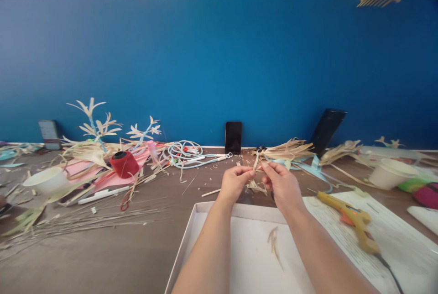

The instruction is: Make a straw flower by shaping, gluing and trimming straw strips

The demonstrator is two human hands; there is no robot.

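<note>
My left hand (pixel 237 181) and my right hand (pixel 279 183) meet over the far edge of a shallow white box lid (pixel 249 257). Between their fingertips is a thin strip of dried husk (pixel 256 160), pinched from both sides. One end of it points upward. More pale husk scraps (pixel 256 187) show just below the fingers, partly hidden. Inside the lid lies a loose curled piece of husk (pixel 274 244). A bundle of dried husks (pixel 289 149) rests on the table beyond my right hand.
A yellow glue gun (pixel 354 223) lies on printed paper (pixel 393 234) at right, near a white cup (pixel 392 173). A phone (pixel 233 137) leans on the blue partition (pixel 219 65). At left are a red thread spool (pixel 123 164), husk flowers (pixel 99 127), thin sticks (pixel 102 216) and a bowl (pixel 46 180).
</note>
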